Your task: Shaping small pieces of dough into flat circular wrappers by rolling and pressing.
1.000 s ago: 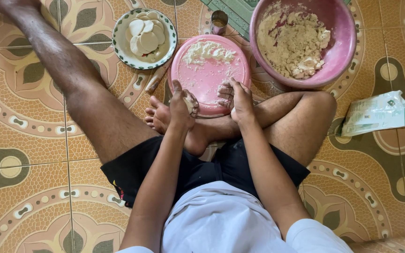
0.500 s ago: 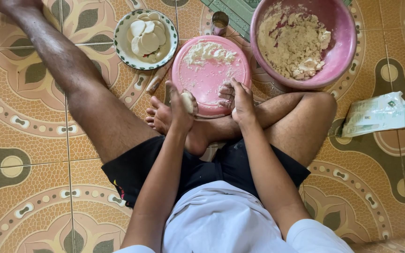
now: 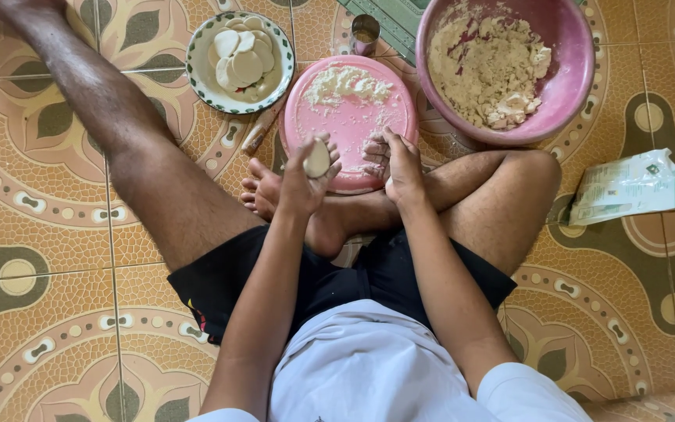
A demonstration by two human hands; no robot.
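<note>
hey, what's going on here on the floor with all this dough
A person sits on a patterned tile floor shaping dough. The left hand holds up a small flat round piece of pale dough. The right hand rests on the edge of a floured round pink board. A green-rimmed plate beside it carries a stack of finished dough discs. A big pink plastic bowl holds crumbly dough. A small metal cup and a white and green packet lie nearby.
</note>
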